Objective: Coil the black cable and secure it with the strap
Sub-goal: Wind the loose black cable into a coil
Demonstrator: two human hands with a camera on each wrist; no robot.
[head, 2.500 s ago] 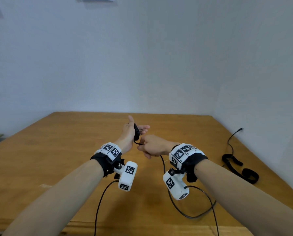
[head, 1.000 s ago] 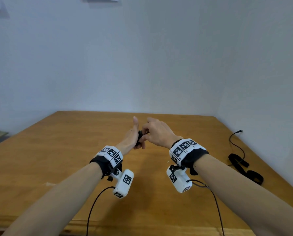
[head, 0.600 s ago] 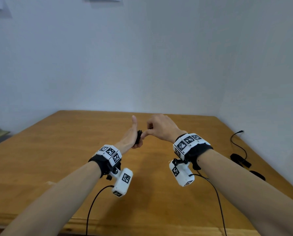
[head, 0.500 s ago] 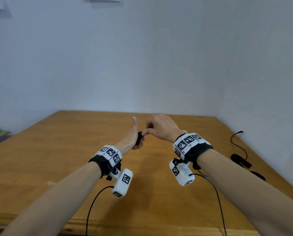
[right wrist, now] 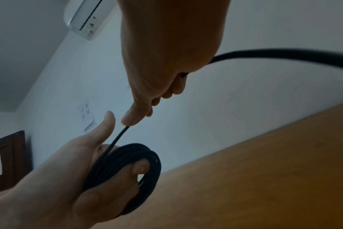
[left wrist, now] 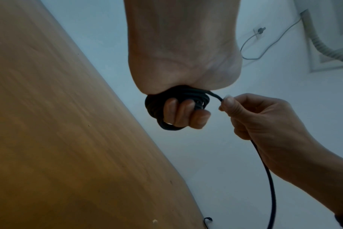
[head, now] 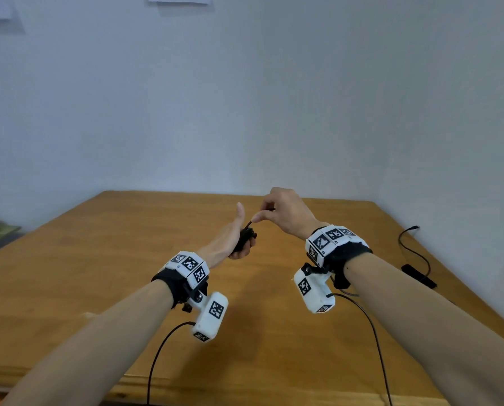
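My left hand point(head: 244, 244) holds a small coil of black cable point(head: 245, 239) above the table, thumb up. In the left wrist view its fingers point(left wrist: 183, 112) curl through the coil point(left wrist: 154, 108). My right hand point(head: 259, 218) is just above and to the right, pinching a strand of the cable point(right wrist: 116, 140) that leaves the coil point(right wrist: 127, 167). The strand runs through the right palm and its tail point(left wrist: 268, 178) hangs down below the hand. The black strap point(head: 418, 276) lies flat on the table at the far right, away from both hands.
The wooden table point(head: 98, 259) meets white walls at the back and on the right. A thin black lead with a plug point(head: 412, 244) curls next to the strap. Camera wires point(head: 371, 332) hang from both wrists over the front edge.
The right hand rose from below the left hand to above and right of the coil, drawing the strand up. The loose loop once hanging over the table is gone from the head view.
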